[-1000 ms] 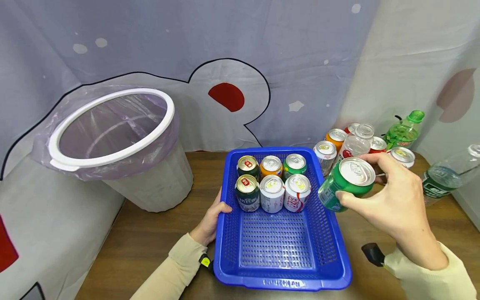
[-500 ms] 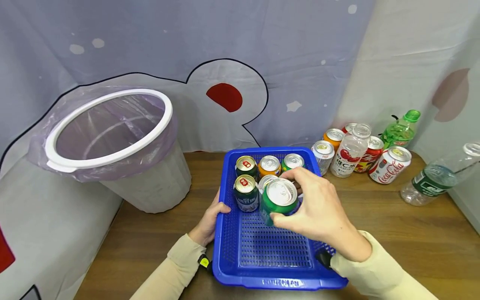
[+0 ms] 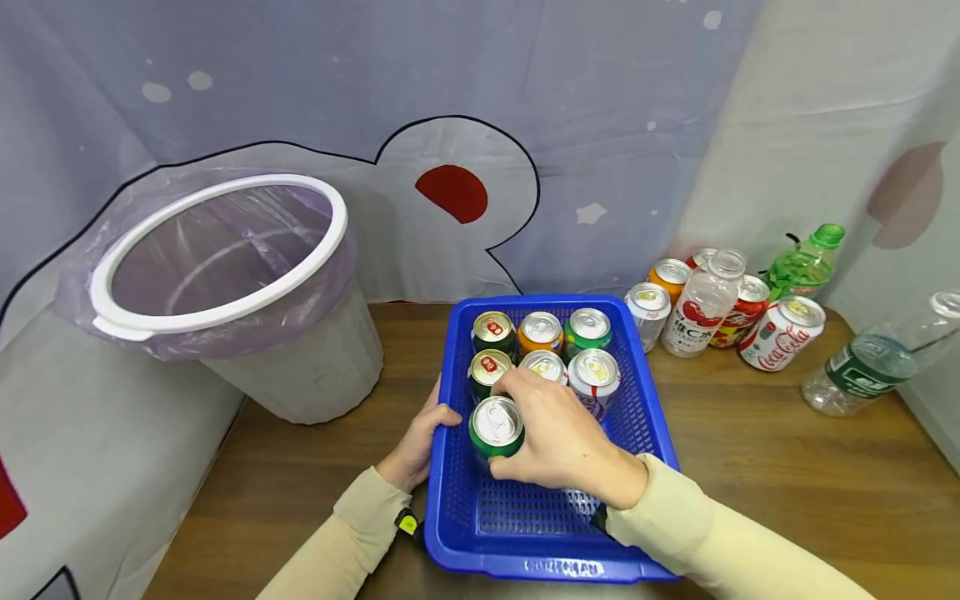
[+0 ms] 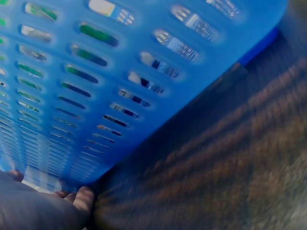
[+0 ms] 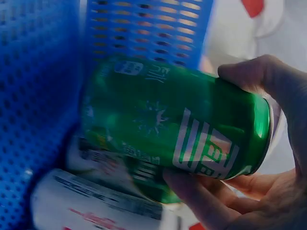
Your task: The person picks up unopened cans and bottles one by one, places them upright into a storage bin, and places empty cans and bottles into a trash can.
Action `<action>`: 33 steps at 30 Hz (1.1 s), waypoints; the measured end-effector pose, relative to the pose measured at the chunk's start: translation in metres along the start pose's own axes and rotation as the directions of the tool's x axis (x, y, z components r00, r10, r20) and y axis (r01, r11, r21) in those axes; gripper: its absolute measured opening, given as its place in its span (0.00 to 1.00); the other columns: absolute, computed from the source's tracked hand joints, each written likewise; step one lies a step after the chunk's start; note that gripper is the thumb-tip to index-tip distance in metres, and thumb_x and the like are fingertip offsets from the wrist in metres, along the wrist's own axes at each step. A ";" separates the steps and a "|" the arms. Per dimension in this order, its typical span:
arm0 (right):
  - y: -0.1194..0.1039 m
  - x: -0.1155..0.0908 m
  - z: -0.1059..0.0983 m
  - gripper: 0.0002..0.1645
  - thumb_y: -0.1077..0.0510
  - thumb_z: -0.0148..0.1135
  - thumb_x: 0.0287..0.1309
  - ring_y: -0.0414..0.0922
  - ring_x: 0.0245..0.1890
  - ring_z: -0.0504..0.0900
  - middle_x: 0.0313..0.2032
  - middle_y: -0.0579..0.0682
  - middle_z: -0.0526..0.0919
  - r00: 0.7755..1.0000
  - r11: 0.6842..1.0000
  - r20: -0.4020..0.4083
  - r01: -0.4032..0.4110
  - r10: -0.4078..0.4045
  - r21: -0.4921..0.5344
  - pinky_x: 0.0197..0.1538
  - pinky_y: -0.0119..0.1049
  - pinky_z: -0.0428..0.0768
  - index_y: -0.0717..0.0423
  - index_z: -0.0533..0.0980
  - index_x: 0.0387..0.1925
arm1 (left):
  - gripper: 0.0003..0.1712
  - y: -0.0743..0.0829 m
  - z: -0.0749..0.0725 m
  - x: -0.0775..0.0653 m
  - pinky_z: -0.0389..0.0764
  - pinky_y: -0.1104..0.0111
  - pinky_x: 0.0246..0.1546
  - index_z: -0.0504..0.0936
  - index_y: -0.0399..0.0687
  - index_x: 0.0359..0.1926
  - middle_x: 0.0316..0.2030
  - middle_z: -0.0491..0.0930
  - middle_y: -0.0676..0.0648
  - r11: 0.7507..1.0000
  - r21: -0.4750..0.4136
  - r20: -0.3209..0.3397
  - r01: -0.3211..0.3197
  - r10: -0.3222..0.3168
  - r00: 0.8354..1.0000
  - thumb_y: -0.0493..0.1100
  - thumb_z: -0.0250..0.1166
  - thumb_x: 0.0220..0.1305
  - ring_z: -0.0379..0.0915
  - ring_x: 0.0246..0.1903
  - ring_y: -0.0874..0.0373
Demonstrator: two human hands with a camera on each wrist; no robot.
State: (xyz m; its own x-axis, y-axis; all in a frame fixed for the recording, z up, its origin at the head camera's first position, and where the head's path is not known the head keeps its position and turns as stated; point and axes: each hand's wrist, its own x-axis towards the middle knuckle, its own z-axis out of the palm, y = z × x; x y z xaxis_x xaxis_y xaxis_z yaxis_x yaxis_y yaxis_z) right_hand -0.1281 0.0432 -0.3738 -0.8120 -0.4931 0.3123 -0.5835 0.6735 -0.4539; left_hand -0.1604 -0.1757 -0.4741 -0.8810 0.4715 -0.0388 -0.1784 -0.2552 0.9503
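Observation:
In the head view my left hand [image 3: 416,442] grips the left rim of a blue plastic basket [image 3: 555,567], thumb over the edge. The left wrist view has those fingers [image 4: 84,199] low against the slotted basket wall. My right hand [image 3: 558,437] holds a green drink can [image 3: 497,427] upright inside the basket's left side, in front of the dark green can [image 3: 489,367]. Seen from the right wrist, thumb and fingers clasp the green can [image 5: 158,115] around its upper part. Several more cans stand in two rows at the basket's back, including an orange can [image 3: 540,329] and a white can [image 3: 594,375].
A bin [image 3: 315,367] with a purple liner stands left on the wooden table [image 3: 750,467]. Right of the basket are several cans, including a Coca-Cola can [image 3: 783,333], plus a clear bottle [image 3: 701,308], a green bottle [image 3: 806,262] and a green-labelled bottle [image 3: 870,367].
My right hand has carried the green can from right of the basket, leftward over it, and lowered it in at the left side. The left hand keeps its grip on the rim.

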 end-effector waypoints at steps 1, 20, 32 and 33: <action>0.000 0.000 0.003 0.41 0.46 0.83 0.25 0.41 0.40 0.81 0.43 0.42 0.81 1.000 1.000 0.005 0.006 -0.006 -0.005 0.43 0.43 0.80 0.49 0.77 0.48 | 0.58 0.000 0.000 0.000 0.62 0.55 0.69 0.36 0.72 0.83 0.81 0.44 0.47 1.000 0.001 -0.001 0.000 0.000 1.000 0.37 0.47 0.54 0.46 0.76 0.46; 0.009 0.000 0.024 0.41 0.45 0.86 0.25 0.43 0.36 0.80 0.43 0.45 0.77 0.999 0.999 -0.041 0.005 -0.007 -0.047 0.41 0.43 0.82 0.51 0.80 0.47 | 0.55 -0.001 0.002 -0.001 0.59 0.56 0.70 0.34 0.72 0.83 0.81 0.43 0.46 1.000 -0.002 -0.003 -0.003 0.003 1.000 0.37 0.43 0.56 0.45 0.76 0.47; 0.010 -0.001 0.027 0.44 0.45 0.89 0.29 0.47 0.36 0.83 0.43 0.48 0.78 0.996 0.998 -0.057 -0.064 0.062 -0.029 0.43 0.45 0.84 0.55 0.75 0.49 | 0.50 0.000 0.004 -0.003 0.57 0.58 0.71 0.31 0.69 0.83 0.82 0.39 0.45 0.999 -0.049 0.005 -0.009 0.009 1.000 0.39 0.38 0.62 0.42 0.77 0.47; 0.010 -0.001 0.027 0.45 0.44 0.89 0.29 0.48 0.36 0.83 0.43 0.48 0.78 0.996 0.997 -0.058 -0.067 0.065 -0.029 0.43 0.45 0.84 0.55 0.75 0.49 | 0.50 0.000 0.005 -0.003 0.57 0.58 0.71 0.31 0.69 0.83 0.82 0.39 0.45 0.999 -0.050 0.001 -0.009 0.009 1.000 0.39 0.38 0.62 0.42 0.77 0.47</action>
State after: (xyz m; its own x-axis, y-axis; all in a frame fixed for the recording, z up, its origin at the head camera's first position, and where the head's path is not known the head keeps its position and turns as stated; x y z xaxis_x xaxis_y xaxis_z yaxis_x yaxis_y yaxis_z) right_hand -0.1326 0.0355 -0.4015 -0.8476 -0.4156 0.3300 -0.5282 0.7206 -0.4491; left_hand -0.1562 -0.1732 -0.4724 -0.8820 0.4704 -0.0298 -0.1921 -0.3009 0.9341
